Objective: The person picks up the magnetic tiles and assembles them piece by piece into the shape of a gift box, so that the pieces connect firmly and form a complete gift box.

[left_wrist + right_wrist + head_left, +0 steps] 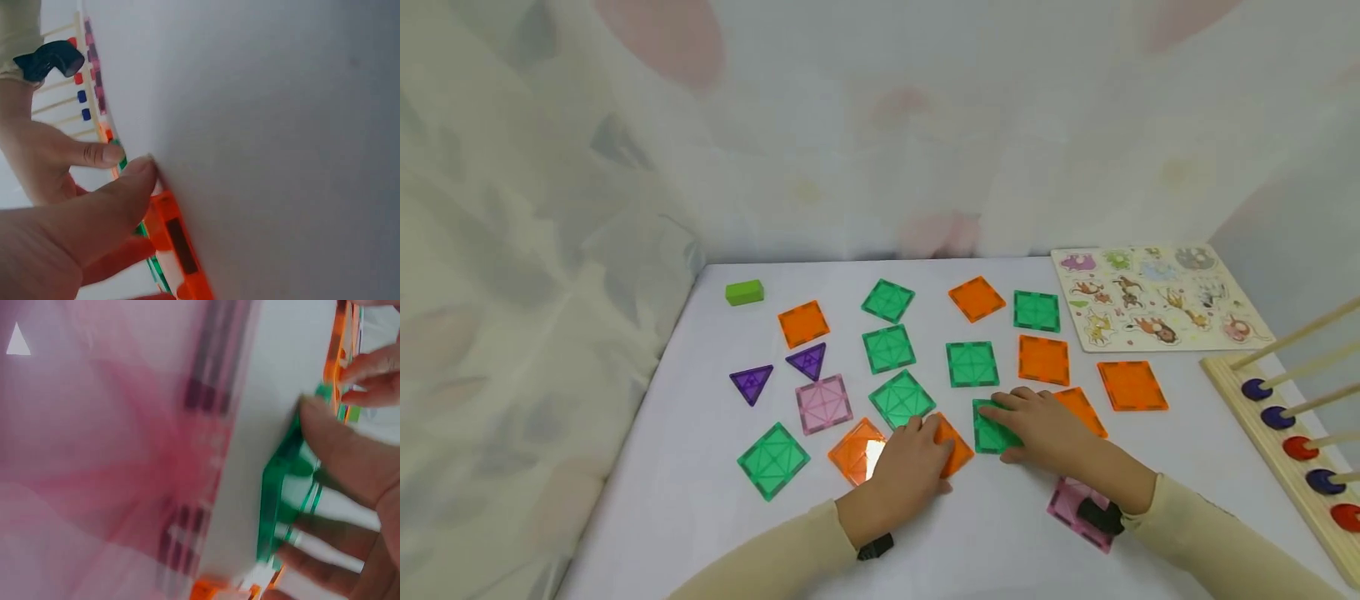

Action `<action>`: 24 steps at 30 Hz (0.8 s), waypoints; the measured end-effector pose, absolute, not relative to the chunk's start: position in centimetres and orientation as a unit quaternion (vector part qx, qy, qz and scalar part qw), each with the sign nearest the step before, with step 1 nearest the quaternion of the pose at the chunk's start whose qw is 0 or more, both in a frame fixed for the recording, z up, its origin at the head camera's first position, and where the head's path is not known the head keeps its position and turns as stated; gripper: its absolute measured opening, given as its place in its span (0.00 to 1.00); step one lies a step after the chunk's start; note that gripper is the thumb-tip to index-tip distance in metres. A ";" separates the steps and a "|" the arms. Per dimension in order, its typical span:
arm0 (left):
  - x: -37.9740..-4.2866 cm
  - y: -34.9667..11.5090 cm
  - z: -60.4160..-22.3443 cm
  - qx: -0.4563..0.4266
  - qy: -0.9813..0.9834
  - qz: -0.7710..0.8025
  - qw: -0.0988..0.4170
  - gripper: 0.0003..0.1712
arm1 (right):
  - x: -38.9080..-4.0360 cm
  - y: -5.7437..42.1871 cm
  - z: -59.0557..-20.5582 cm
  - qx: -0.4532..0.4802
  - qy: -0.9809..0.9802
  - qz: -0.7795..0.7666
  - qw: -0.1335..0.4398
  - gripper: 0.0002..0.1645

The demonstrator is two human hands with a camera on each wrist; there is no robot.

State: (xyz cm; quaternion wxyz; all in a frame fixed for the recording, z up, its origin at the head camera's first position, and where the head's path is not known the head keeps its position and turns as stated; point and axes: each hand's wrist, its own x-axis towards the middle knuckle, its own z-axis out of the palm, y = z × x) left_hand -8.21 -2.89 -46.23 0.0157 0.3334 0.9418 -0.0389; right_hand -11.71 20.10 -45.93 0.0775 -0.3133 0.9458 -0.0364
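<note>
Near the middle front of the table in the head view, my left hand [908,462] holds an orange square magnetic tile [955,448]. In the left wrist view its thumb lies at a corner of that tile [178,240], with other fingers over it. My right hand [1045,429] holds a green square magnetic tile [988,432] just to the right. The right wrist view shows thumb and fingers spread across this green tile [272,497], at its edges. Another orange tile [850,450] lies partly under the left hand. A pink tile [1067,504] sits below the right wrist.
Several green and orange tiles lie spread behind the hands, with a pink tile [824,404] and two purple triangles [752,383] on the left. A green block [745,292] stands at back left. An animal puzzle board [1150,337] and a wooden peg rack [1232,375] are on the right.
</note>
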 end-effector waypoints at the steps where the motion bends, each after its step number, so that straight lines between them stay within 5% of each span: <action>1: -8.3 -3.0 -46.2 0.339 0.940 -0.031 0.020 0.28 | -11.8 20.1 -45.9 -0.321 0.943 -0.040 0.082 0.41; 9: -8.9 -3.9 -46.1 0.404 0.913 0.021 0.052 0.24 | -11.8 19.8 -45.7 -0.364 0.921 -0.064 0.126 0.43; 24: -9.5 -4.6 -45.8 0.434 0.898 0.048 0.063 0.22 | -10.1 18.8 -46.0 -0.358 0.925 -0.052 0.120 0.42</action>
